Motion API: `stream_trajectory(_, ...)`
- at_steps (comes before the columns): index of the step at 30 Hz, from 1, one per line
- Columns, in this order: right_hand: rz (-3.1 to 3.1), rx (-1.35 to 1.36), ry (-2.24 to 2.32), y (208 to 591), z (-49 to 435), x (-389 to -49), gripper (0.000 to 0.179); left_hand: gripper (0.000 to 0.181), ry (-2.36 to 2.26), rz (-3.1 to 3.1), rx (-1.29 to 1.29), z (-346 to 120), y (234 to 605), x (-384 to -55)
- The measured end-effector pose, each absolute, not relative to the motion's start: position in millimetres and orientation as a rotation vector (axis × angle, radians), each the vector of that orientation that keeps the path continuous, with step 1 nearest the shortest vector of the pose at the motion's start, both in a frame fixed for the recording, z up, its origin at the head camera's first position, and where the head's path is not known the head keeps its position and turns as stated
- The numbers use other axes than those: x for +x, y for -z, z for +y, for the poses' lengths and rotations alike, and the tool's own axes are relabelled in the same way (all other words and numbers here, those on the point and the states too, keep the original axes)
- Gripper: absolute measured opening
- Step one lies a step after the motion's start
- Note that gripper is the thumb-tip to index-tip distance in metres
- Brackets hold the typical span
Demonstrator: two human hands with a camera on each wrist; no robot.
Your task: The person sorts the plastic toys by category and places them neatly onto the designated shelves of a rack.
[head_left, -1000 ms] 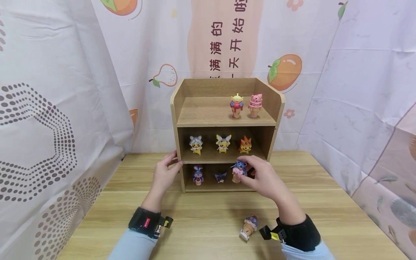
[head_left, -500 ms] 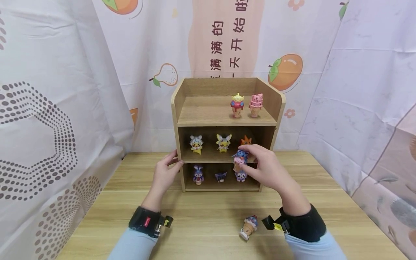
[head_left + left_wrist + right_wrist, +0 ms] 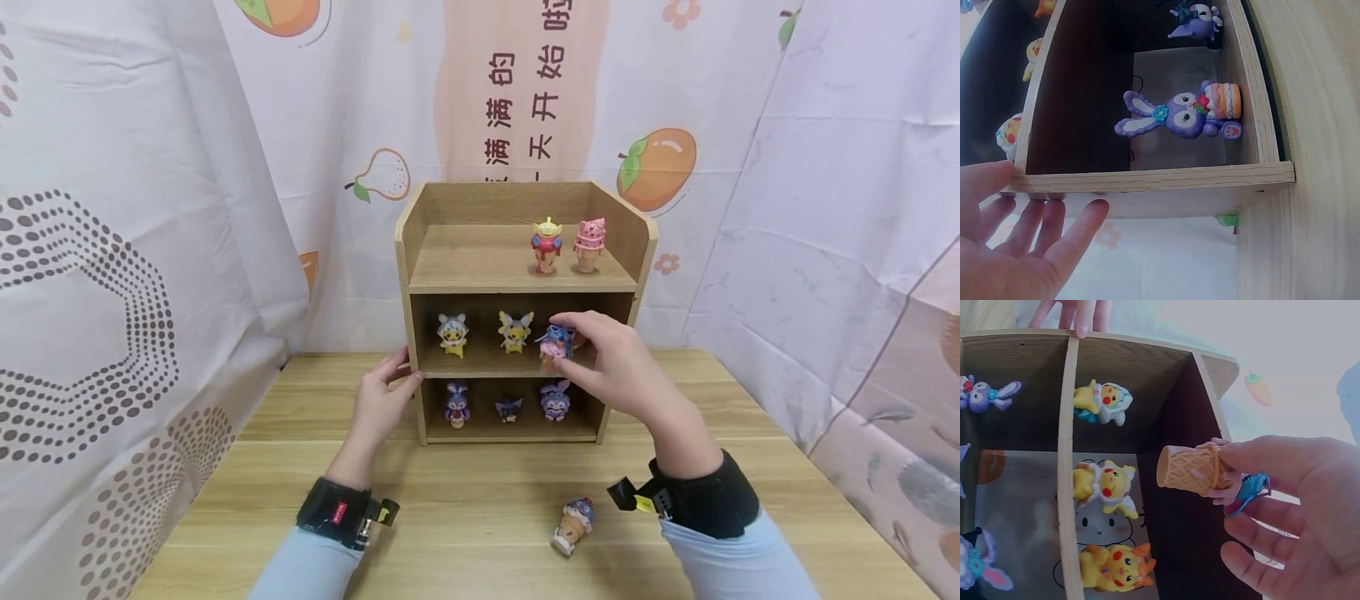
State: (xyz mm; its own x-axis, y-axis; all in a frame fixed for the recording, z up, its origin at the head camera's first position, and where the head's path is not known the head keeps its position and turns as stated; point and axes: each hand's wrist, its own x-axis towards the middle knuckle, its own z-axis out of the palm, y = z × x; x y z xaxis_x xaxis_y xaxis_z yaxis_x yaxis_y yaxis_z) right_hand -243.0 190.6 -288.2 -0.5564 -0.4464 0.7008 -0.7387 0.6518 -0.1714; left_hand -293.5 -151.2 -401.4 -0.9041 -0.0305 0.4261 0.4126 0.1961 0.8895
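My right hand (image 3: 618,358) pinches a blue-headed figurine (image 3: 557,342) with a pink middle and a waffle-cone base between thumb and fingers. It is upright before the middle shelf, in front of the orange-hooded yellow figurine (image 3: 1119,567), which is mostly hidden in the head view. The right wrist view shows its cone (image 3: 1190,470) pointing away from my palm. My left hand (image 3: 382,400) rests against the left side of the wooden shelf unit (image 3: 525,287), thumb at the front edge and fingers along the outer side. A purple rabbit figurine (image 3: 1185,115) stands just inside there.
Two yellow figurines in pale hoods, left (image 3: 452,335) and centre (image 3: 515,332), share the middle shelf. Below are a small dark-purple figurine (image 3: 508,409) and another rabbit figurine (image 3: 555,401). Two cone figurines (image 3: 589,244) stand on top. One cone figurine (image 3: 573,527) lies on the table (image 3: 465,517).
My right hand has raised the blue-headed cone figurine from in front of the bottom shelf to the middle shelf, uncovering the rabbit figurine below. My left hand has stayed in place.
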Motion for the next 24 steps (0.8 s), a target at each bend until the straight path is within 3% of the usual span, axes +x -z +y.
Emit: stream_trajectory(24, -2.184, 0.913, -0.588, 249, 184, -247, 0.050, 0.054, 1.762, -2.142, -0.362, -150, 400, -292)
